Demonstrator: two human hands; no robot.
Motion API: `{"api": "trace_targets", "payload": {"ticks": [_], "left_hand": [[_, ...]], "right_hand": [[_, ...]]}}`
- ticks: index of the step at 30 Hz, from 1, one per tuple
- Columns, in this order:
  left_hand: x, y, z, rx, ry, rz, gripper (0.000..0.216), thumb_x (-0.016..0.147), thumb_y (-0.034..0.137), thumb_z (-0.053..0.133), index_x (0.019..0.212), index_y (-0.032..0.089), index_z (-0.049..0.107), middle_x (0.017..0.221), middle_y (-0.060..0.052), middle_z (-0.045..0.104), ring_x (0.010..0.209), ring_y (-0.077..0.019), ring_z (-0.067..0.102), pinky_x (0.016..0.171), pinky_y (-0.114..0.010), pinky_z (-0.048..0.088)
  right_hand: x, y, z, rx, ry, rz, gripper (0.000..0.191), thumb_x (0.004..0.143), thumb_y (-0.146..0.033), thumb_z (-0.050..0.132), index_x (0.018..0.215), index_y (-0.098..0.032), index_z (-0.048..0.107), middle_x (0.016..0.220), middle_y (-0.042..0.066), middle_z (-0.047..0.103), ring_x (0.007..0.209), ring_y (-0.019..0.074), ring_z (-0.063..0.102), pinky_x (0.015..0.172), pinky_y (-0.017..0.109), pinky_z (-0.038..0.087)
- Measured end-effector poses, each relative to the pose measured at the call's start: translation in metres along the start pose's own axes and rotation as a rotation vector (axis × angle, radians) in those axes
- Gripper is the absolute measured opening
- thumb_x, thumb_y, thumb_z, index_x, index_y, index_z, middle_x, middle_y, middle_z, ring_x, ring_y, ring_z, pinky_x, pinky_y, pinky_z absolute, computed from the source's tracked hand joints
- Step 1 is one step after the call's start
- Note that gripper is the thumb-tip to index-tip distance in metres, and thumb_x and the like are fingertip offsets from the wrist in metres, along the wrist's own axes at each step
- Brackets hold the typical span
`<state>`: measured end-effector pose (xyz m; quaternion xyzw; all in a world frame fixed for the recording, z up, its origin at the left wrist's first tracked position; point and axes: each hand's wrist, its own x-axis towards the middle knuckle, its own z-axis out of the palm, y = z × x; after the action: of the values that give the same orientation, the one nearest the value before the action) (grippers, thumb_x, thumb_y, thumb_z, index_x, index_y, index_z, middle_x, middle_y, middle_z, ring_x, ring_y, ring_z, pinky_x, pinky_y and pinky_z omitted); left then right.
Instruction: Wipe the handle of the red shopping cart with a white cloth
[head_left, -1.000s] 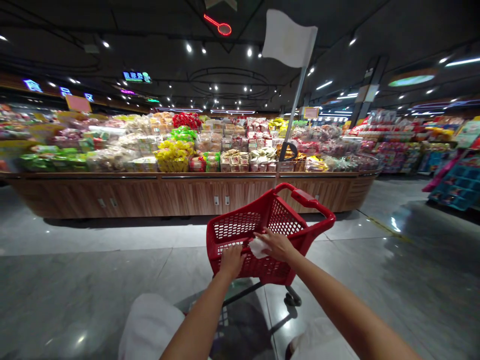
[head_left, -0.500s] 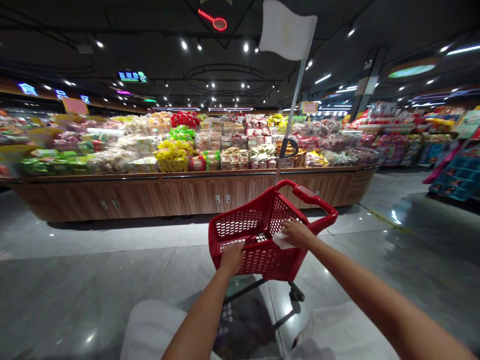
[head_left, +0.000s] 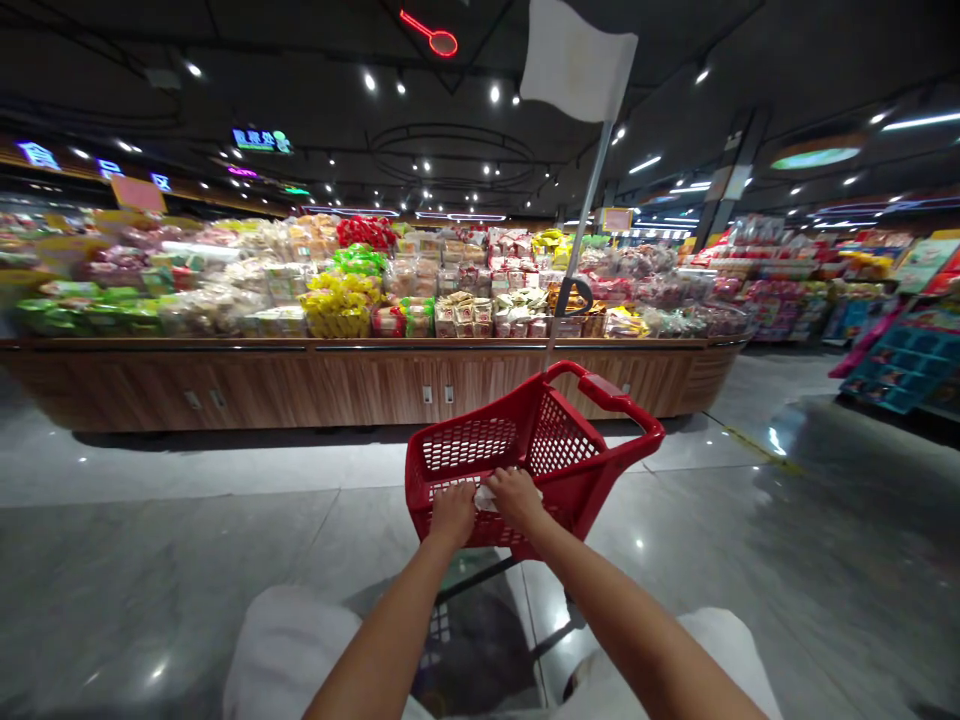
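A small red plastic shopping cart point(head_left: 559, 450) stands on the grey floor right in front of me. My left hand point(head_left: 452, 514) is closed on the near rim of its basket. My right hand point(head_left: 514, 493) rests on the same rim just beside the left, fingers pressed onto a white cloth or tissue point(head_left: 486, 495). A thin pole with a white flag point(head_left: 576, 62) rises from the cart's far side. The red handle point(head_left: 611, 392) is on the far right side of the basket.
A long wooden display island point(head_left: 360, 378) piled with packaged snacks runs across the aisle beyond the cart. More stocked shelves point(head_left: 780, 285) and a blue rack point(head_left: 896, 365) stand at the right. My knees in white trousers point(head_left: 296, 650) show at the bottom.
My right hand with the white cloth has slid from the right side of the basket rim back to the near rim, next to my left hand. The cart shifted slightly left.
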<state>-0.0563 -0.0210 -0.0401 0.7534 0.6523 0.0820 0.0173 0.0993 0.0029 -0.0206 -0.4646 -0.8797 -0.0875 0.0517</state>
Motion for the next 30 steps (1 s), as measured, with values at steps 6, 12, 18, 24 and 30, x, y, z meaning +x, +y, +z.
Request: {"api": "trace_targets", "payload": {"ticks": [6,12,18,24,30], "left_hand": [[-0.005,-0.019,-0.004,-0.025,-0.016,0.074,0.026,0.094,0.025,0.041,0.113,0.021,0.058,0.114,-0.008,0.065,0.11,-0.0237,0.057,0.092,-0.036,0.039],[-0.009,-0.011,-0.011,-0.011,-0.013,0.029,0.026,0.094,0.027,0.04,0.11,0.018,0.058,0.113,-0.01,0.064,0.109,-0.0252,0.056,0.091,-0.038,0.038],[-0.001,-0.002,-0.008,-0.006,-0.026,-0.009,0.03,0.094,0.028,0.039,0.116,0.017,0.056,0.117,-0.013,0.062,0.11,-0.0279,0.054,0.091,-0.04,0.038],[0.001,-0.005,-0.001,0.009,-0.019,0.004,0.033,0.092,0.015,0.036,0.118,0.017,0.054,0.118,-0.013,0.062,0.112,-0.0261,0.054,0.093,-0.041,0.037],[-0.001,-0.019,-0.007,-0.028,-0.046,0.064,0.026,0.093,0.024,0.041,0.112,0.02,0.058,0.116,-0.01,0.063,0.108,-0.0246,0.056,0.093,-0.038,0.039]], "right_hand": [[-0.021,0.052,-0.024,-0.011,-0.081,-0.109,0.023,0.089,-0.024,0.052,0.11,-0.019,0.061,0.105,0.01,0.064,0.094,0.0213,0.059,0.08,0.03,0.042],[-0.078,0.162,-0.056,-0.11,0.019,-0.019,0.034,0.085,-0.03,0.06,0.119,-0.025,0.059,0.12,0.01,0.058,0.103,0.0241,0.055,0.085,0.033,0.04],[-0.052,0.102,-0.027,-0.044,0.026,-0.02,0.032,0.086,-0.028,0.057,0.118,-0.024,0.058,0.116,0.008,0.059,0.103,0.0236,0.052,0.091,0.035,0.037],[0.002,-0.013,0.009,0.043,0.05,-0.035,0.033,0.088,-0.02,0.049,0.12,-0.021,0.055,0.115,0.011,0.059,0.102,0.0246,0.052,0.088,0.037,0.039],[-0.022,0.056,-0.018,0.018,-0.07,-0.148,0.036,0.087,-0.019,0.051,0.123,-0.023,0.056,0.115,0.01,0.06,0.101,0.0228,0.056,0.085,0.033,0.041]]}}
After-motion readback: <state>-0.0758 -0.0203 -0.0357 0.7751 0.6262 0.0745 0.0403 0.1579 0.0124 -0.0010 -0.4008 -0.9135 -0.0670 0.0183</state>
